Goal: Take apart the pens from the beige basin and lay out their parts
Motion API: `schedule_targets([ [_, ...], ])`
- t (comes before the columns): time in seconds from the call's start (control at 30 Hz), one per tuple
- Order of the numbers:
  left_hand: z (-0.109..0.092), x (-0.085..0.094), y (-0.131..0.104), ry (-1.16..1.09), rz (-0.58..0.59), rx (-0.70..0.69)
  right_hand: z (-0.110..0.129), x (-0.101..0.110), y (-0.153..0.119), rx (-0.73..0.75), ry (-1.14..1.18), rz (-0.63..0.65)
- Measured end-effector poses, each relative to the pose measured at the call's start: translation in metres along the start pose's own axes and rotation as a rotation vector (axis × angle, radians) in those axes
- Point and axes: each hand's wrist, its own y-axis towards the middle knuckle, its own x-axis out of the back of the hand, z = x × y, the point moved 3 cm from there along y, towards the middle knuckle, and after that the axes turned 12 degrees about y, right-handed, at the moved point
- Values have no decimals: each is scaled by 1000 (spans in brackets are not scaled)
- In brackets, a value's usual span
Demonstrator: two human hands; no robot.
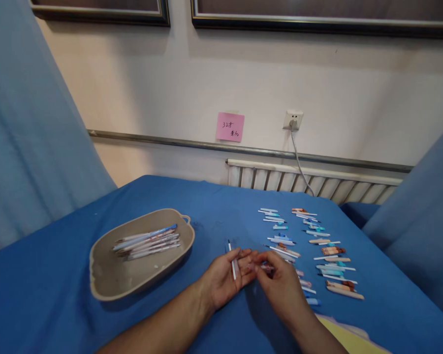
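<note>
My left hand point(227, 279) is turned palm up over the blue cloth. A thin white pen refill point(233, 263) with a dark tip lies across its palm, held by the thumb. My right hand point(278, 278) meets the left fingertips, its thumb and forefinger pinched together. Between those fingers a small pinkish, dark-marked pen part point(268, 268) shows, mostly hidden. Just right of my hands, rows of pen parts point(286, 253) lie on the cloth: white sticks with blue, teal and brown pieces. More sets point(332, 250) form a second column farther right.
At left, a grey-beige tray point(99, 282) holds several long pens point(151, 242) in wrappers. A yellow sheet point(349, 337) lies at the front right. Behind the blue-covered table point(210, 206) are a radiator point(280, 178) and a plugged-in cord point(298, 157). Blue curtains point(33, 123) hang at both sides.
</note>
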Motion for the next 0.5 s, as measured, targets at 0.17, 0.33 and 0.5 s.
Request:
schedule_targets([
  [0.17, 5, -5, -3, -45, 103, 49, 3, 2, -2, 3, -63, -63],
  [0.33, 8, -5, -1, -69, 146, 46, 3, 3, -2, 61, -22, -113],
  [0.5, 6, -2, -1, -54, 121, 55, -11, 7, 4, -3, 119, -195],
])
